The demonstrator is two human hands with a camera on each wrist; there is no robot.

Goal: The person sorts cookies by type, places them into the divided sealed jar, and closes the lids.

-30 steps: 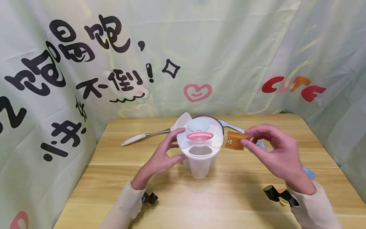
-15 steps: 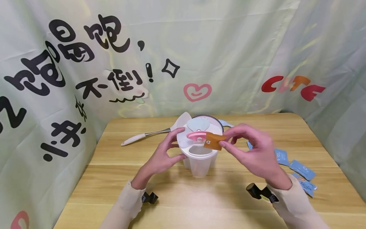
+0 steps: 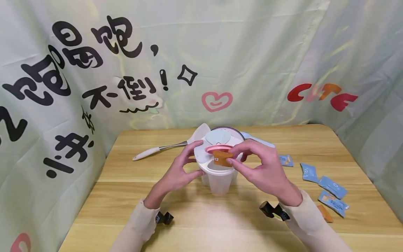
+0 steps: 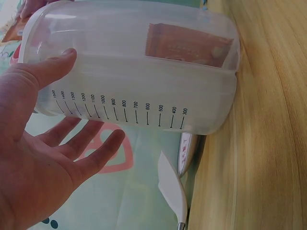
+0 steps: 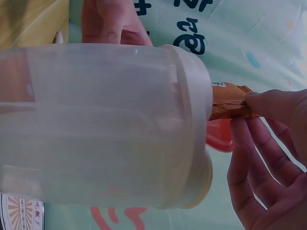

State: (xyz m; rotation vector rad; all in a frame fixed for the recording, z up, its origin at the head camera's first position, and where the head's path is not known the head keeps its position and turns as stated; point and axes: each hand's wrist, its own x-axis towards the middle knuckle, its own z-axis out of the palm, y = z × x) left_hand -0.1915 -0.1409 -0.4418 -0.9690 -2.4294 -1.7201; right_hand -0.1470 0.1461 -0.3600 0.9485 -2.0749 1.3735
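A clear plastic storage container [image 3: 219, 183] with a white lid stands upright on the table. One pink-rimmed flap on the lid is raised, beside an oval opening. My left hand [image 3: 179, 174] holds the container's left side between thumb and fingers. With thumb and fingertips, my right hand [image 3: 264, 168] pinches an orange packet [image 3: 222, 158] just over that opening. In the right wrist view the packet [image 5: 229, 100] sits at the lid, its far end hidden behind the rim. Another orange packet [image 4: 189, 45] shows through the wall near the container's bottom in the left wrist view.
Several blue packets [image 3: 332, 187] and an orange packet [image 3: 325, 214] lie at the right. A pale spatula [image 3: 147, 153] is left of the container. Behind are a dark-rimmed round dish [image 3: 234, 132], partly hidden, and a light blue utensil [image 3: 259, 140]. Printed cloth [image 3: 252, 70] hangs around the table.
My right hand has carried the orange packet leftward from beside the container to over the lid opening. The left hand and container have stayed in place.
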